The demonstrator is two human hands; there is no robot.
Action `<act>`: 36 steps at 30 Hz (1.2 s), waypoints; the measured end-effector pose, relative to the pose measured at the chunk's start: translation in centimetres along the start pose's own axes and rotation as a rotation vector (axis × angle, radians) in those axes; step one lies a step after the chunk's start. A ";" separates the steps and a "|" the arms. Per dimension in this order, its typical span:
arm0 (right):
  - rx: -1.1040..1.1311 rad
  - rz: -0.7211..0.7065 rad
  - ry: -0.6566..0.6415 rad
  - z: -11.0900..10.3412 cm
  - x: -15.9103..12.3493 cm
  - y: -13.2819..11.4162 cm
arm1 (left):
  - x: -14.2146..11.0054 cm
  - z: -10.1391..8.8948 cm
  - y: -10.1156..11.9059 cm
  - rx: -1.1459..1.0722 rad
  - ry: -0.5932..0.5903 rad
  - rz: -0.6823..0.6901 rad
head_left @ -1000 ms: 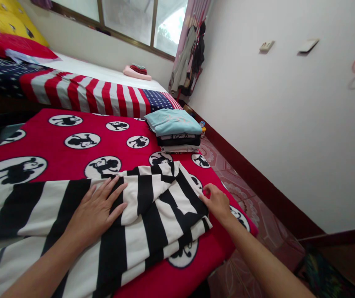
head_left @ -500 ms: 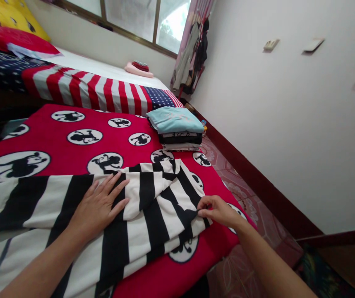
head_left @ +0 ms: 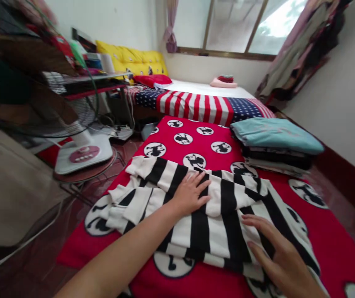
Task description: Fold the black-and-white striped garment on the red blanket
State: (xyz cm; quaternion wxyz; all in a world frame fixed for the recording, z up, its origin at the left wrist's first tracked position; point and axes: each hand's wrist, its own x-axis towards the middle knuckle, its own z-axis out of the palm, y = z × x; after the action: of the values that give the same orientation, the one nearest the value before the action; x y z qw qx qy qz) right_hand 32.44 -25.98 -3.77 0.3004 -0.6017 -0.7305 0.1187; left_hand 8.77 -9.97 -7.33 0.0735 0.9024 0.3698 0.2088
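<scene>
A black-and-white striped shirt (head_left: pixel 214 223) lies partly folded on a red blanket (head_left: pixel 152 285) patterned with dark figures in white ovals. Flat on the shirt's upper middle rests my left hand (head_left: pixel 191 192), fingers spread. My right hand (head_left: pixel 277 252) is over the shirt's right part, its thumb and fingers apart and nothing gripped between them. Whether its fingertips touch the cloth I cannot tell. Both sleeve ends lie toward the left side of the blanket.
A folded clothes stack (head_left: pixel 277 142), light blue on top, stands at the back right. Behind is a bed with a flag-patterned cover (head_left: pixel 196 104). On the left, a fan (head_left: pixel 84 153) sits on a stool, near a cluttered desk (head_left: pixel 103 78). Clothes (head_left: pixel 308 49) hang at the right wall.
My view has swung left, bringing the desk and fan into sight. The right hand has let go of the shirt's edge and opened. My left hand stays flat on the shirt.
</scene>
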 end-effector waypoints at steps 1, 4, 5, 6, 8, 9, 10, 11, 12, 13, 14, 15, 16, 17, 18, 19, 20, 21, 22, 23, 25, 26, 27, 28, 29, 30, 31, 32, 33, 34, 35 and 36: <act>0.039 -0.044 -0.019 1.5 0.6 -1.2 | -0.2 0.1 -0.1 -0.006 -0.003 -0.009; 0.141 -0.131 -0.079 5.4 2.3 -5.0 | -1.5 -0.4 -0.6 -0.010 -0.050 -0.028; 0.167 -0.143 -0.107 6.4 2.8 -6.1 | -2.2 -0.8 -0.9 -0.010 -0.077 -0.029; 0.187 -0.146 -0.129 7.2 3.3 -7.0 | -3.0 -1.3 -1.1 -0.011 -0.108 -0.025; 0.214 -0.143 -0.176 8.3 3.9 -8.4 | -4.7 -2.9 -1.8 -0.033 -0.174 -0.008; 0.222 -0.148 -0.201 8.8 4.0 -8.9 | -5.6 -3.9 -2.2 -0.058 -0.201 -0.001; 0.225 -0.158 -0.231 9.2 4.1 -9.5 | -6.5 -5.0 -2.6 -0.095 -0.219 0.001; 0.223 -0.177 -0.269 9.6 4.1 -9.9 | -7.4 -6.1 -3.0 -0.143 -0.223 -0.010; 0.216 -0.204 -0.312 10.1 4.0 -10.4 | -8.2 -7.2 -3.5 -0.197 -0.210 -0.041; 0.200 -0.238 -0.359 10.5 4.0 -10.9 | -9.0 -8.3 -4.1 -0.250 -0.172 -0.096; 0.179 -0.272 -0.405 11.0 3.9 -11.4 | -9.7 -9.4 -4.8 -0.287 -0.106 -0.171; 0.152 -0.299 -0.448 11.5 3.9 -11.9 | -10.4 -10.4 -5.5 -0.301 -0.017 -0.255; 0.123 -0.318 -0.486 12.0 3.9 -12.4 | -11.1 -11.2 -6.4 -0.287 0.089 -0.339; 0.093 -0.327 -0.516 12.4 4.0 -12.9 | -11.7 -12.0 -7.3 -0.252 0.194 -0.415; 0.064 -0.327 -0.535 12.8 4.2 -13.5 | -12.4 -12.6 -8.3 -0.206 0.285 -0.481; 0.039 -0.325 -0.542 13.3 4.4 -14.0 | -13.0 -13.2 -9.2 -0.166 0.353 -0.534; 0.016 -0.326 -0.537 13.7 4.7 -14.6 | -13.6 -13.5 -10.0 -0.143 0.398 -0.580; -0.004 -0.336 -0.524 14.1 5.1 -15.1 | -14.2 -13.8 -10.7 -0.138 0.424 -0.622; -0.021 -0.351 -0.510 14.5 5.6 -15.6 | -14.8 -14.0 -11.2 -0.147 0.438 -0.658; -0.037 -0.368 -0.498 15.0 6.1 -16.0 | -15.3 -14.0 -11.5 -0.164 0.446 -0.684; -0.069 -0.390 -0.487 15.8 7.3 -16.7 | -16.2 -13.9 -11.6 -0.194 0.455 -0.718; -0.089 -0.389 -0.478 16.2 7.9 -17.0 | -16.6 -13.7 -11.5 -0.204 0.454 -0.729; -0.112 -0.381 -0.462 16.5 8.6 -17.3 | -16.9 -13.6 -11.3 -0.216 0.455 -0.733; -0.137 -0.366 -0.436 16.8 9.2 -17.5 | -17.3 -13.4 -11.0 -0.232 0.459 -0.736; -0.163 -0.348 -0.406 17.0 9.7 -17.8 | -17.7 -13.1 -10.7 -0.251 0.469 -0.739; -0.188 -0.328 -0.381 17.2 10.2 -18.1 | -18.0 -12.9 -10.4 -0.277 0.487 -0.746; -0.211 -0.307 -0.364 17.4 10.7 -18.3 | -18.4 -12.5 -10.1 -0.306 0.517 -0.759; -0.233 -0.283 -0.361 17.5 11.0 -18.7 | -18.8 -12.2 -9.8 -0.336 0.559 -0.780; -0.254 -0.261 -0.367 17.6 11.3 -19.0 | -19.2 -11.8 -9.5 -0.364 0.610 -0.809; -0.274 -0.243 -0.379 17.6 11.6 -19.3 | -19.6 -11.3 -9.2 -0.391 0.664 -0.842; -0.294 -0.232 -0.392 17.6 11.9 -19.6 | -20.0 -10.9 -8.9 -0.419 0.721 -0.872; -0.312 -0.226 -0.399 17.5 12.3 -19.8 | -20.4 -10.4 -8.5 -0.451 0.777 -0.900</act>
State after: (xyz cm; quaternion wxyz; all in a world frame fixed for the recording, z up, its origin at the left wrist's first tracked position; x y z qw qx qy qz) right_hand 5.07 -15.96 -3.38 0.0655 -0.5199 -0.8473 0.0867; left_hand -14.16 -18.33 -6.92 0.2028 0.4792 0.6595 0.5425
